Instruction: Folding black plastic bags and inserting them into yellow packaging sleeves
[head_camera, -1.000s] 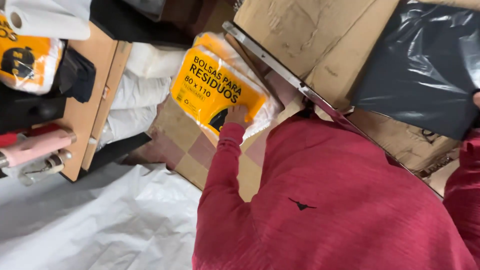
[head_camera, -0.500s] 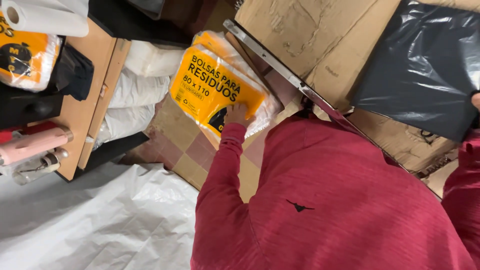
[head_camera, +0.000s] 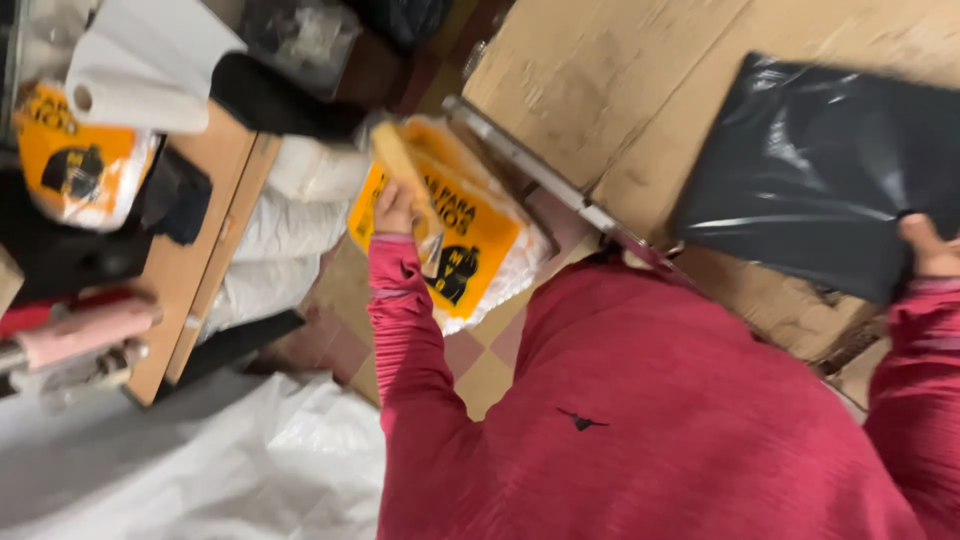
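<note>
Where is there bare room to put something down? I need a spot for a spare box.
The brown cardboard left of the black plastic bag is bare. The white sheeting is open too. The left hand lifts a sheet from the yellow pack; the wooden table side is crowded.

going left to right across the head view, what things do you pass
Yellow pack on the wooden shelf → white paper roll → left hand → yellow bag pack on the floor, which that hand touches → metal bar → cardboard → black plastic bag → right hand at the bag's edge.
</note>
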